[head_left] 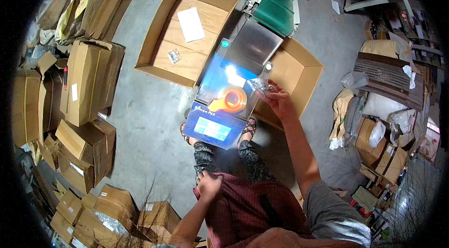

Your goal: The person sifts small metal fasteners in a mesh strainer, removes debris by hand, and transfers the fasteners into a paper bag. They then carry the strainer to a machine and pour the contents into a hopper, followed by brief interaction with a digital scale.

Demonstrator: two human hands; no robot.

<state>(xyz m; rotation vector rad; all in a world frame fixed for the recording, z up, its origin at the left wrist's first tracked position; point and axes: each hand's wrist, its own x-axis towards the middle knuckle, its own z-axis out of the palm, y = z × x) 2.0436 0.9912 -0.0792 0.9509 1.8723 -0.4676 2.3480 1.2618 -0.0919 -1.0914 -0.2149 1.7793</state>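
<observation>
My right hand is closed on a small clear plastic bag with shiny metal pieces inside, too small to name. It holds the bag over the right edge of a blue machine, beside an open cardboard box. On the machine lies a roll of orange tape, above a lit screen. Down at my lap, my left hand is closed on the edge of a dark red cloth. Its fingertips are partly hidden.
A shallow cardboard box at the left holds a paper sheet and another small bag. Beyond the steel plate runs a green conveyor belt. Stacked cartons line the left; assorted bags and boards crowd the right.
</observation>
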